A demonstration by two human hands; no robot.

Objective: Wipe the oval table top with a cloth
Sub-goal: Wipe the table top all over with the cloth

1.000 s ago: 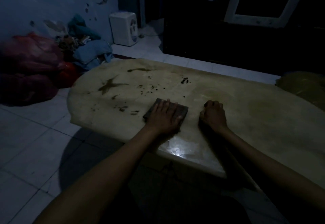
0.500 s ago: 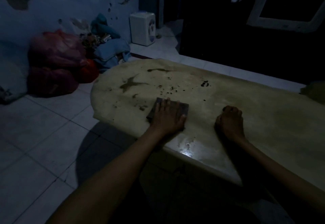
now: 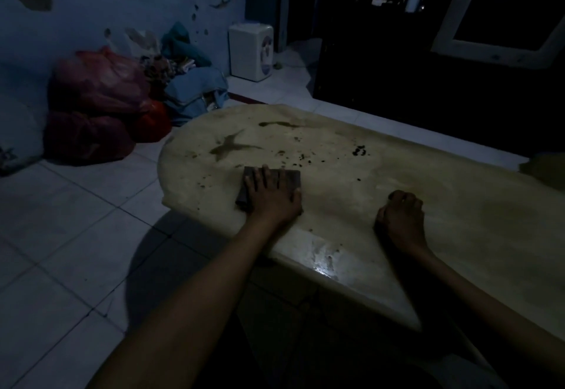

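Observation:
A pale oval table top [image 3: 397, 174] fills the middle and right of the dim view, with dark stains and specks [image 3: 232, 145] near its rounded left end. A dark folded cloth [image 3: 292, 178] lies flat on the top close to the near edge. My left hand [image 3: 270, 193] presses down on the cloth with its fingers spread over it. My right hand [image 3: 402, 216] rests on the table to the right of the cloth, curled into a loose fist with nothing in it.
Red plastic bags [image 3: 94, 107] and a pile of blue fabric [image 3: 195, 95] sit on the tiled floor by the left wall. A small white appliance [image 3: 250, 51] stands behind them. Dark furniture [image 3: 397, 67] runs along the far side of the table.
My left hand has slid the cloth leftward toward the table's rounded end, over the stains nearest the edge. My right hand has stayed resting in place.

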